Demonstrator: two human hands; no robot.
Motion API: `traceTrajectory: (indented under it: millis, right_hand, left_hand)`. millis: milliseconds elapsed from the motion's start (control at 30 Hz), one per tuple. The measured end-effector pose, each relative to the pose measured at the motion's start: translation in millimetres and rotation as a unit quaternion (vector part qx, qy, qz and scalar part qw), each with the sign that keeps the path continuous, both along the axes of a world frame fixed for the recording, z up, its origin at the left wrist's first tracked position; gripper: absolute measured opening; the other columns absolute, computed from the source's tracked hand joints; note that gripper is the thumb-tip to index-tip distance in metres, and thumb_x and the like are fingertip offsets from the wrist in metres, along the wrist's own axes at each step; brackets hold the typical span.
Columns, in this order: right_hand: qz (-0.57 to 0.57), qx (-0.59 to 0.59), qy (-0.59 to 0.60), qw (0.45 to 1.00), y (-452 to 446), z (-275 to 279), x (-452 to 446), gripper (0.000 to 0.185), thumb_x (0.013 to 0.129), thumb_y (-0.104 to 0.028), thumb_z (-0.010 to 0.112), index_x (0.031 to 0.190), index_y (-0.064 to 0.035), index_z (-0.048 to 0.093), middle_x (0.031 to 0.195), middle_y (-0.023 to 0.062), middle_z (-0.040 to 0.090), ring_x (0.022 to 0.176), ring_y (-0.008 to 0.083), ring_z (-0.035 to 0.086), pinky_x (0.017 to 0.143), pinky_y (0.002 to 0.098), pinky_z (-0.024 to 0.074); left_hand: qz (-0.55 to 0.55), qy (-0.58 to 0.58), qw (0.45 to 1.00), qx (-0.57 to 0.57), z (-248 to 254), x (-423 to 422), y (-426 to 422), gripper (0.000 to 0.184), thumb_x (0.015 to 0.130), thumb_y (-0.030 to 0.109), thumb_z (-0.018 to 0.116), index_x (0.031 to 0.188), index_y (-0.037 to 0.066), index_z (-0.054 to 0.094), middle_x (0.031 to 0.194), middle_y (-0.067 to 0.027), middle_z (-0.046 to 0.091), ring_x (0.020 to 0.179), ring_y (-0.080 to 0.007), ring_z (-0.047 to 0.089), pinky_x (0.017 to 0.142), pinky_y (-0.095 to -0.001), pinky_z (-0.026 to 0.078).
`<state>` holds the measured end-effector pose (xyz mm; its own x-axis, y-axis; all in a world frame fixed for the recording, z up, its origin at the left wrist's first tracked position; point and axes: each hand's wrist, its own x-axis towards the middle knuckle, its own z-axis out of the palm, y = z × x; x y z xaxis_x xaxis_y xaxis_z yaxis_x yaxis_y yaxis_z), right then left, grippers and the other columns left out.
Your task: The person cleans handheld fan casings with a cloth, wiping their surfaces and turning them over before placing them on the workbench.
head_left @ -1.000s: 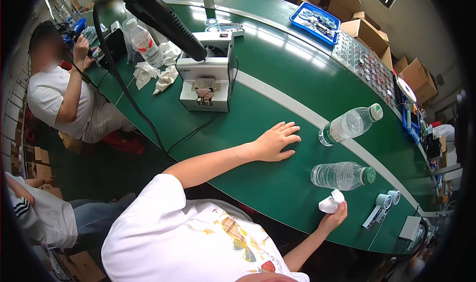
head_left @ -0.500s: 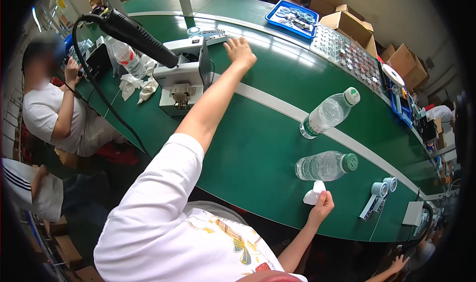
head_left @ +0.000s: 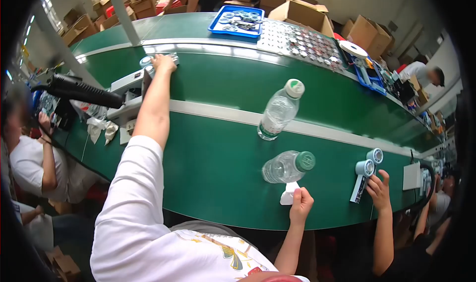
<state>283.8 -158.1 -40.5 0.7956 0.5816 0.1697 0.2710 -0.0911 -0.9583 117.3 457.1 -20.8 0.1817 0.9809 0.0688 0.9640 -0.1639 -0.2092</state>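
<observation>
My left hand [head_left: 162, 63] reaches across the bench, its fingers closed over a light-blue handheld fan [head_left: 172, 58] behind a grey machine [head_left: 130, 83]. The round head of a second fan [head_left: 146, 61] shows beside the fingers; the grip itself is partly hidden. Close to my body, my right hand [head_left: 300, 205] pinches a crumpled white tissue [head_left: 288, 194]. Just beyond the tissue a clear bottle with a green cap [head_left: 287, 167] is tilted over. Farther back another bottle with a white-and-green cap [head_left: 279, 111] also looks tilted.
At right a co-worker's hand [head_left: 379, 191] touches two light-blue fans [head_left: 364, 169]. A black cylindrical tool [head_left: 87, 91] overhangs the left side, near crumpled white tissues [head_left: 110, 132]. Along the back are a blue tray [head_left: 213, 28] and a sheet of small metallic parts [head_left: 302, 44].
My left hand has gone from open above the bench to closed over the fan behind the machine. The view has turned; a co-worker's hand has come to the fans at right.
</observation>
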Motion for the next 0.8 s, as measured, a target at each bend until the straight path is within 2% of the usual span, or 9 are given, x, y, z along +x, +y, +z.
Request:
traceTrajectory:
  millis: [67, 133, 200, 300, 400, 433, 533, 700, 800]
  right_hand:
    - [0.009, -0.010, 0.006, 1.000, -1, 8, -3, 0.033, 0.089, -0.018, 0.053, 0.061, -0.0044, 0.041, 0.054, -0.0023, 0.036, 0.051, 0.0088, 0.028, 0.047, 0.0240, 0.0278]
    - [-0.027, -0.006, 0.004, 1.000, 0, 13, -4, 0.032, 0.088, -0.017, 0.054, 0.061, -0.0042, 0.042, 0.054, -0.0024, 0.037, 0.051, 0.0088, 0.028, 0.047, 0.0241, 0.0280]
    - [0.009, -0.002, 0.019, 1.000, -2, 3, -3, 0.031, 0.088, -0.017, 0.054, 0.062, -0.0038, 0.044, 0.053, -0.0022, 0.039, 0.050, 0.0092, 0.029, 0.046, 0.0248, 0.0288]
    - [0.011, 0.006, 0.012, 1.000, -1, 6, -2, 0.030, 0.087, -0.016, 0.055, 0.062, -0.0037, 0.045, 0.052, -0.0016, 0.040, 0.048, 0.0100, 0.030, 0.045, 0.0249, 0.0292]
    - [0.014, 0.005, 0.011, 1.000, -2, 6, -2, 0.029, 0.087, -0.016, 0.055, 0.063, -0.0032, 0.046, 0.052, -0.0018, 0.040, 0.048, 0.0096, 0.030, 0.045, 0.0245, 0.0292]
    - [0.016, 0.005, 0.011, 1.000, -2, 5, -2, 0.028, 0.087, -0.016, 0.055, 0.063, -0.0030, 0.047, 0.052, -0.0019, 0.040, 0.048, 0.0094, 0.030, 0.045, 0.0244, 0.0291]
    - [0.012, 0.010, -0.002, 1.000, 0, 12, -4, 0.028, 0.088, -0.017, 0.055, 0.064, -0.0028, 0.048, 0.053, -0.0023, 0.040, 0.049, 0.0090, 0.030, 0.045, 0.0244, 0.0289]
    - [0.008, 0.002, 0.000, 1.000, -3, 6, -3, 0.029, 0.089, -0.017, 0.053, 0.064, -0.0041, 0.047, 0.055, -0.0028, 0.039, 0.052, 0.0081, 0.029, 0.047, 0.0231, 0.0280]
    - [0.024, -0.027, -0.005, 0.999, -5, 0, -3, 0.030, 0.090, -0.018, 0.052, 0.064, -0.0043, 0.045, 0.056, -0.0030, 0.038, 0.053, 0.0078, 0.029, 0.049, 0.0222, 0.0279]
  left_hand:
    - [0.004, 0.014, 0.998, -0.060, 22, 5, -8, 0.049, 0.072, 0.024, 0.058, 0.117, 0.006, 0.060, 0.130, -0.0144, 0.050, 0.121, -0.0304, 0.043, 0.096, -0.0502, 0.033]
    - [-0.026, -0.019, 0.995, -0.094, 14, 1, 11, 0.046, 0.062, 0.016, 0.066, 0.105, 0.004, 0.066, 0.110, -0.0126, 0.063, 0.106, -0.0306, 0.057, 0.095, -0.0528, 0.035]
    - [-0.058, -0.045, 0.994, -0.085, 9, -2, 19, 0.038, 0.058, 0.017, 0.068, 0.094, 0.005, 0.069, 0.101, -0.0116, 0.066, 0.099, -0.0314, 0.059, 0.100, -0.0572, 0.029]
    - [-0.154, -0.041, 0.985, -0.072, 16, 6, 3, 0.029, 0.062, 0.026, 0.066, 0.085, 0.008, 0.067, 0.087, -0.0100, 0.066, 0.084, -0.0335, 0.059, 0.097, -0.0617, 0.026]
    - [-0.240, -0.071, 0.966, -0.071, 44, 40, -56, 0.027, 0.065, 0.028, 0.063, 0.078, 0.004, 0.062, 0.078, -0.0105, 0.064, 0.078, -0.0336, 0.058, 0.096, -0.0631, 0.026]
    - [-0.276, -0.046, 0.956, -0.094, 55, 51, -76, 0.028, 0.068, 0.031, 0.064, 0.083, 0.007, 0.064, 0.086, -0.0093, 0.065, 0.085, -0.0333, 0.058, 0.098, -0.0652, 0.024]
    - [-0.419, -0.052, 0.904, -0.069, 48, 78, -113, 0.028, 0.071, 0.030, 0.066, 0.088, 0.008, 0.063, 0.092, -0.0095, 0.064, 0.092, -0.0305, 0.057, 0.102, -0.0637, 0.019]
    - [-0.501, 0.008, 0.856, -0.127, 76, 86, -256, 0.025, 0.070, 0.021, 0.067, 0.090, 0.008, 0.062, 0.087, -0.0093, 0.056, 0.094, -0.0275, 0.053, 0.110, -0.0542, 0.013]
    - [-0.540, -0.003, 0.831, -0.136, 50, 54, -322, 0.026, 0.070, 0.024, 0.069, 0.088, 0.007, 0.062, 0.089, -0.0105, 0.055, 0.093, -0.0291, 0.052, 0.111, -0.0546, 0.011]
